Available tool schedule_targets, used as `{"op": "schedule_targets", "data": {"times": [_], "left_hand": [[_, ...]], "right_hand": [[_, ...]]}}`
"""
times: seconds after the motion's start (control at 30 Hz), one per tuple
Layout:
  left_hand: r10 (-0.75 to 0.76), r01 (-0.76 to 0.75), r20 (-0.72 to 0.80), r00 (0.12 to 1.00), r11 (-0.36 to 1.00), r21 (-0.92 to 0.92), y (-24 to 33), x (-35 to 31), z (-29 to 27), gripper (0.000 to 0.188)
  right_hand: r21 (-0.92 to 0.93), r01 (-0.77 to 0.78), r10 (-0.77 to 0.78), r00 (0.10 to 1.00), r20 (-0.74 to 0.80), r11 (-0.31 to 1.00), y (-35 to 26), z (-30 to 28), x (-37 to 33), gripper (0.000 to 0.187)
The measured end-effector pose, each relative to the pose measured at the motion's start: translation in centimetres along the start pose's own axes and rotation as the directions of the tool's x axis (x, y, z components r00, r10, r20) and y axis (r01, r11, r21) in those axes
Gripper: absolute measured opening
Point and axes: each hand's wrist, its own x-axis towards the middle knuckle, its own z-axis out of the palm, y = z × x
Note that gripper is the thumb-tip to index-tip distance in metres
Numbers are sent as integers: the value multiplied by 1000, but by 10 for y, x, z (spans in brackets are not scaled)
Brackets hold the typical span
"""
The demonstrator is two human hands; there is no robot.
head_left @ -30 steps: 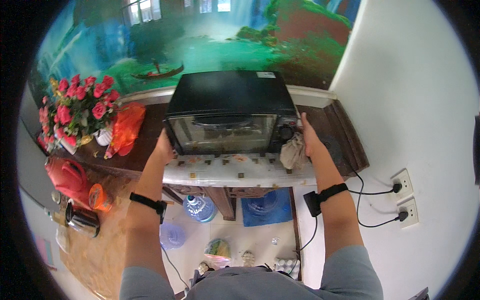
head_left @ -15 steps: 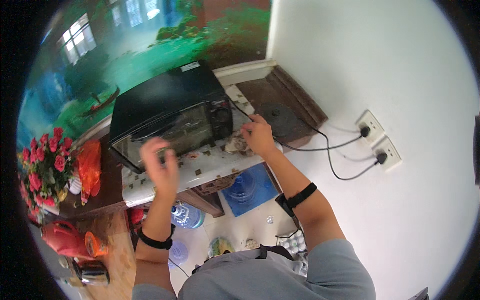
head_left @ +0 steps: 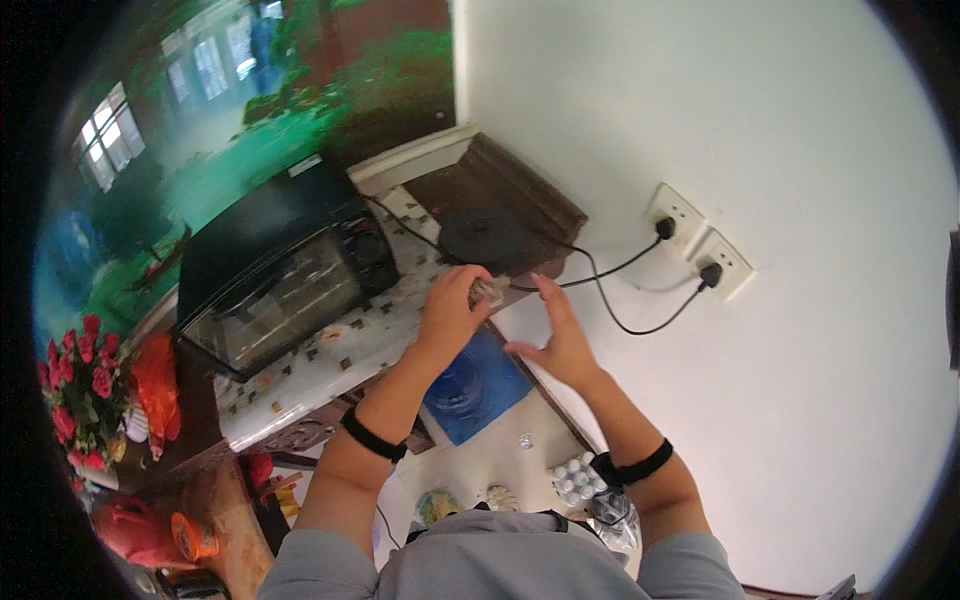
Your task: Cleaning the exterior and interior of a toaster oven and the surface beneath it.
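Observation:
My left hand [head_left: 447, 312] is closed round a small crumpled beige rag [head_left: 487, 292] at the right end of the patterned counter cloth [head_left: 345, 355]. Just right of it, my right hand [head_left: 562, 345] is open, thumb and fingers apart, with nothing in it. A black toaster oven [head_left: 270, 240] with a glass door stands left of both hands. Beyond my fingers lies a flat round black plate [head_left: 485, 238]. A black power cord [head_left: 610, 272] runs past my right fingertips toward the wall.
Two wall sockets [head_left: 722, 262] on the right hold black plugs. Red flowers [head_left: 85, 365] and an orange-red plastic bag [head_left: 155, 385] stand at the far left, above a red kettle [head_left: 135, 530]. A blue mat [head_left: 470, 395] and packed bottles [head_left: 577, 478] are on the floor below.
My left hand has moved from before the oven to the rag and closed on it. My right hand has come away from the cord and rag and opened. The view has turned right.

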Motion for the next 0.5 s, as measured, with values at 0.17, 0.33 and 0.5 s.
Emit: {"op": "schedule_targets", "data": {"times": [0.17,0.33,0.5], "left_hand": [[27,112,298,954,891,-440,44,-7,48,16],[159,-128,320,934,985,-116,10,-4,105,14],[320,-309,220,922,948,-81,43,30,140,25]], "right_hand": [[225,-257,254,966,44,940,11,-14,-24,59],[-160,-313,300,949,-99,936,55,-61,-64,32],[-108,-466,410,850,-331,878,63,-114,-57,20]]}}
